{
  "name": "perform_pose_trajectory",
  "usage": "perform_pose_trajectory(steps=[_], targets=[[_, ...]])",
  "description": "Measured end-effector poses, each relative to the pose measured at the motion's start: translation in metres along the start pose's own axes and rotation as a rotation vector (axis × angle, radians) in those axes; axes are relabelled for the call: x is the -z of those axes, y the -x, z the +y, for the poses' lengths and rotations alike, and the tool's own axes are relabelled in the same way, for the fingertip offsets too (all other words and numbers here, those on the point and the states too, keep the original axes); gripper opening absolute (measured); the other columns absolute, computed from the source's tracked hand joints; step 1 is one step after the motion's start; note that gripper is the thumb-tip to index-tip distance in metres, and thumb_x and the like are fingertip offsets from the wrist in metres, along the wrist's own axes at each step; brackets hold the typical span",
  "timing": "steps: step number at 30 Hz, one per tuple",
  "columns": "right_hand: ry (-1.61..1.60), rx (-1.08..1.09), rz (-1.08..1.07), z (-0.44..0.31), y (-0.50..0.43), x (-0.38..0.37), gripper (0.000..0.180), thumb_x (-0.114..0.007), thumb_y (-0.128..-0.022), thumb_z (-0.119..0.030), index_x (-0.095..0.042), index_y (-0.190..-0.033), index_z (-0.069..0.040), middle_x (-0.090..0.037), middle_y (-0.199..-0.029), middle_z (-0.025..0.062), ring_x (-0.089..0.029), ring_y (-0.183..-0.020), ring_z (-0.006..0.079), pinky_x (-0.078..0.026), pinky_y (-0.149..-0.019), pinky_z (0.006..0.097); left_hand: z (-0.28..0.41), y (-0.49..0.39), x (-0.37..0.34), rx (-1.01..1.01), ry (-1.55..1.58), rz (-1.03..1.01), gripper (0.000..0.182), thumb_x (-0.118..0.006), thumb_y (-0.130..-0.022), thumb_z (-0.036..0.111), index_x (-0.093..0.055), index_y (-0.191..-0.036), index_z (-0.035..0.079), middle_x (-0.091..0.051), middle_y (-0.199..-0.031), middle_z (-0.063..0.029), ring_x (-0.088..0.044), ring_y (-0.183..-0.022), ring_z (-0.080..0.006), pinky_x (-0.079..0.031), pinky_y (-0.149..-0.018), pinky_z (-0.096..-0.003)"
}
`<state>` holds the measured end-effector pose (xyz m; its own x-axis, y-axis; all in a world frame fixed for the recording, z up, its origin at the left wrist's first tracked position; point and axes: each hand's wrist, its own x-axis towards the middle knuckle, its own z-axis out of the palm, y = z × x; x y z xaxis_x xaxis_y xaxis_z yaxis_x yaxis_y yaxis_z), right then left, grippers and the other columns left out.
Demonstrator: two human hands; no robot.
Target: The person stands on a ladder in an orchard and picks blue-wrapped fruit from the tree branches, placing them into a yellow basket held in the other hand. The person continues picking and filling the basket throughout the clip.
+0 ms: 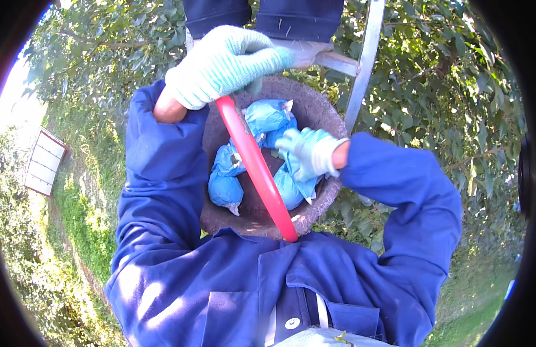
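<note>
My left hand (229, 65), in a white and pale green knitted glove, is at the far side of a round, rough grey-brown bucket (324, 108), over one end of its red curved handle (261, 169). Its hold is hidden. Inside the bucket lie several blue wrapped bundles (225, 190) with pale, crumpled ends; their contents are hidden. My right hand (311, 152), in a similar glove and slightly blurred, reaches in at the right, against the bundles there. Whether it grips one cannot be made out.
A metal ladder (363, 69) stands beyond the bucket, by my dark trouser legs (298, 19). Leafy branches (424, 99) surround it on both sides. At the far left, a white panelled object (45, 162) stands by the grass. A pale knitted surface (328, 338) shows at the bottom edge.
</note>
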<state>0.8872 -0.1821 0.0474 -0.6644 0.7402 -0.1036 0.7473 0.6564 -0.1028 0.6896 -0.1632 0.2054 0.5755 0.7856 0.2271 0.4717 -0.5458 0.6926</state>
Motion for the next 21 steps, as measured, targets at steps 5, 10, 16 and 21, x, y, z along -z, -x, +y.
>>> perform_pose_trajectory(steps=[5, 10, 16, 21], targets=[[0.234, 0.007, -0.202, 0.01, -0.029, -0.03, 0.039, -0.059, -0.067, -0.024, -0.059, -0.103, -0.01, -0.057, -0.098, 0.0144, -0.06, -0.082, 0.0308, -0.05, -0.068, 0.0427, 0.007, 0.009, 0.01, -0.021, -0.02, 0.008, 0.029, -0.06, -0.082, 0.032, -0.068, -0.092, 0.007, -0.059, -0.061, -0.0031, -0.051, -0.055, -0.0083, -0.042, -0.051, -0.0265], [0.053, 0.012, 0.049, 0.007, -0.017, 0.002, 0.041, -0.059, -0.076, -0.037, -0.057, -0.11, -0.015, -0.058, -0.106, 0.0105, -0.058, -0.093, 0.0307, -0.048, -0.077, 0.0414, 0.009, 0.013, 0.008, -0.074, -0.004, 0.034, 0.025, -0.059, -0.082, 0.027, -0.067, -0.086, 0.004, -0.059, -0.061, -0.0038, -0.053, -0.056, -0.0076, -0.042, -0.053, -0.0257], [-0.691, -0.036, 0.748, 0.02, 0.064, 0.061, 0.026, -0.06, -0.082, -0.023, -0.064, -0.101, -0.006, -0.066, -0.093, 0.0088, -0.063, -0.088, 0.0161, -0.049, -0.079, 0.0274, 0.0, 0.012, 0.001, -0.042, 0.115, 0.092, 0.026, -0.066, -0.082, 0.029, -0.068, -0.084, 0.003, -0.056, -0.055, -0.0005, -0.049, -0.048, -0.0053, -0.039, -0.046, -0.024], [-1.376, -0.014, 1.155, 0.033, 0.13, 0.059, 0.039, -0.055, -0.089, -0.019, -0.049, -0.119, 0.005, -0.063, -0.1, 0.0174, -0.063, -0.09, 0.0231, -0.051, -0.081, 0.0336, 0.001, 0.008, 0.002, -0.037, 0.081, 0.073, 0.029, -0.064, -0.083, 0.032, -0.067, -0.082, 0.003, -0.053, -0.053, 0.0013, -0.047, -0.048, -0.0055, -0.038, -0.046, -0.024]])
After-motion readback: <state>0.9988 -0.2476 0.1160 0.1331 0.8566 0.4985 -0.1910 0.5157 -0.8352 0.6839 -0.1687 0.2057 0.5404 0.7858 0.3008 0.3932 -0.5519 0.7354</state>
